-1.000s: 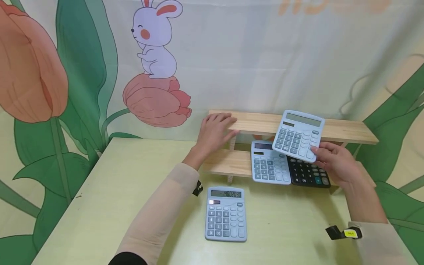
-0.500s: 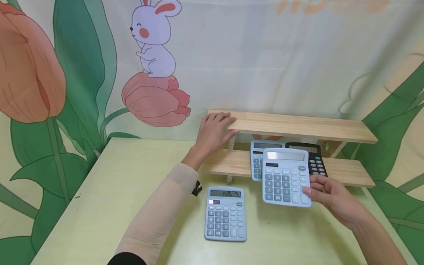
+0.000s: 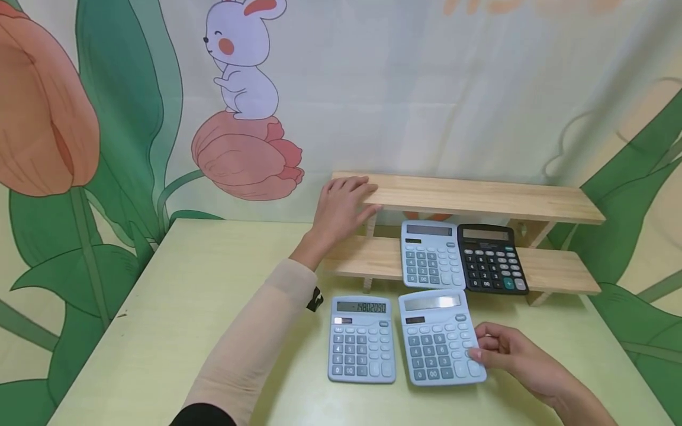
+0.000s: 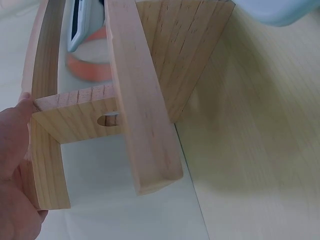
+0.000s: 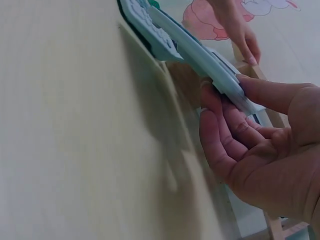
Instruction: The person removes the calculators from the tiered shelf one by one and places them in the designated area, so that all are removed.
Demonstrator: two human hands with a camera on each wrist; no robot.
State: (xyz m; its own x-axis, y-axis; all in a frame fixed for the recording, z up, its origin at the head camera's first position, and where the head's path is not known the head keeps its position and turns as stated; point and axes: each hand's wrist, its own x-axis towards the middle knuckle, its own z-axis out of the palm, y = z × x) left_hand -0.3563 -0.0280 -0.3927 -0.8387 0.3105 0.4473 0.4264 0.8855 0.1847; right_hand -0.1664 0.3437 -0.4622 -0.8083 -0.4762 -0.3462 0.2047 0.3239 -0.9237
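Note:
My right hand (image 3: 519, 361) pinches the lower right edge of a light blue calculator (image 3: 433, 307), thumb on the face and fingers beneath. In the right wrist view this calculator is tilted above the table, casting a shadow. A second blue calculator (image 3: 362, 322) lies to its left on the table, digits on its display. My left hand (image 3: 343, 207) grips the left end of the small wooden shelf's top board (image 3: 469, 195), with the thumb at the front edge. On the lower board (image 3: 367, 257) lean another blue calculator (image 3: 430, 254) and a black one (image 3: 490, 260), side by side.
The pale green table (image 3: 213, 296) meets a cloth backdrop (image 3: 383, 89) printed with a rabbit and tulips. The shelf stands at the table's back right. In the left wrist view, its wooden side support (image 4: 80, 120) has an oval hole.
My right hand has brought the blue calculator down and left from in front of the shelf's top board to low over the table. My left hand stays on the shelf.

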